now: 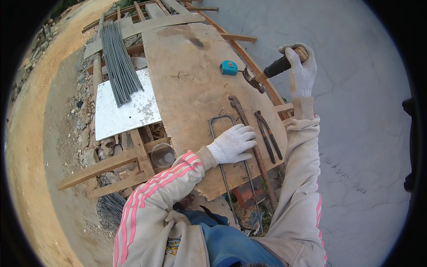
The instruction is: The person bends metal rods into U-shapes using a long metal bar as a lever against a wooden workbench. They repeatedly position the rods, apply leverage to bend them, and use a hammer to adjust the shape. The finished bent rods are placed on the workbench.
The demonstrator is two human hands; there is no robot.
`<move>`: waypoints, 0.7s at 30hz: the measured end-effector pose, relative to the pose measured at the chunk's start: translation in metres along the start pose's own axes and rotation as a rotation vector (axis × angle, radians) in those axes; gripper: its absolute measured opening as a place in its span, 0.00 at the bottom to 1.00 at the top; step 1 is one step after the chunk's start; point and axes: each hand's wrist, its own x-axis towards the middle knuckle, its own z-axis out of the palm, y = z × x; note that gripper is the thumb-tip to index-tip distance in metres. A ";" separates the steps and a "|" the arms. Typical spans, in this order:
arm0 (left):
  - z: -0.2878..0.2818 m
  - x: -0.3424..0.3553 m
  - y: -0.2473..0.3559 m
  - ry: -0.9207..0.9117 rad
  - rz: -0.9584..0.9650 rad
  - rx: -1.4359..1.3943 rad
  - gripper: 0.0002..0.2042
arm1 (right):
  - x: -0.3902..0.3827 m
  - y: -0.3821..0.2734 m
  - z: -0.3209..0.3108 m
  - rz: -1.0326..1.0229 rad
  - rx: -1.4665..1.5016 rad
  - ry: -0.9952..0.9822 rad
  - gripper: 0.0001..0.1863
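Note:
My left hand (233, 144), in a white knit glove, lies over a bent U-shaped steel rod (213, 131) on a plywood board (187, 107). Its fingers are stretched out, and their tips reach a rusty steel bar (239, 109) beside the rod. My right hand (303, 73), also gloved, is raised beyond the board's right edge. It is closed round the black-wrapped handle of a hammer (275, 67), whose head points left. Right of the bar lie pincers (267, 135) with dark handles. A teal tape measure (228, 67) rests near the hammer head.
A bundle of straight steel rods (119, 66) lies partly on a white panel (129, 113) at the left. Below the panel are timber beams (106, 167) and a clear plastic bowl (163, 155). Grey concrete (356, 111) spreads along the right; rubble and a dirt path border the left.

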 end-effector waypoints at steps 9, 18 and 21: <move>0.037 0.021 0.009 -0.269 0.004 0.000 0.20 | -0.014 -0.054 0.012 0.113 0.010 -0.109 0.13; 0.046 0.023 0.006 -0.248 0.055 -0.031 0.22 | -0.010 -0.022 0.051 0.228 -0.055 -0.281 0.14; 0.046 0.021 0.006 -0.286 0.044 -0.082 0.23 | -0.003 -0.016 0.068 0.242 -0.097 -0.346 0.16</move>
